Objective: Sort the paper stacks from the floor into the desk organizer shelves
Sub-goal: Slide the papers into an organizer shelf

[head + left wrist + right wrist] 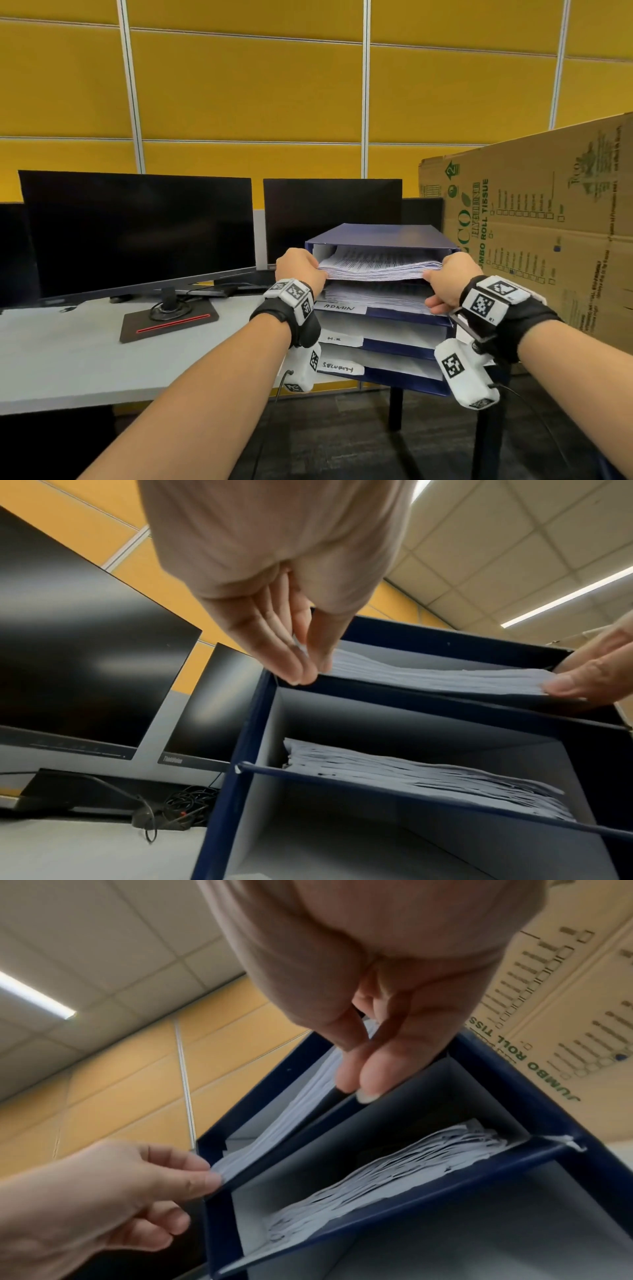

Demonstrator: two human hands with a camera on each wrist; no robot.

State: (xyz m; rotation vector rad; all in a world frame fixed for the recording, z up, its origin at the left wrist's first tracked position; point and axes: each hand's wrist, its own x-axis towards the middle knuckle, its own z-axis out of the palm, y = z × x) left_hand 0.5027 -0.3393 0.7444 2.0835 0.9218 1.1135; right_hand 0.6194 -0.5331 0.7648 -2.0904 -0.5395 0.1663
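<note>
A blue desk organizer (383, 234) with several shelves stands at the desk's right end. A thick white paper stack (380, 266) lies half inside its top shelf. My left hand (310, 265) pinches the stack's front left corner, thumb against fingers (291, 666). My right hand (433, 274) grips the front right corner, and its thumb (565, 683) lies on the stack's edge (438, 679). A second paper stack (373, 297) sits in the shelf below, above the label ADMIN (339, 307). The shelves labelled H.R (337, 339) and SECURITY (337, 368) show no paper.
Two dark monitors (137, 233) (332, 209) stand behind on the grey desk (68, 359). A black pad with coiled cable (169, 317) lies left of the organizer. A large cardboard box (548, 222) rises close on the right. Dark floor (342, 428) lies below.
</note>
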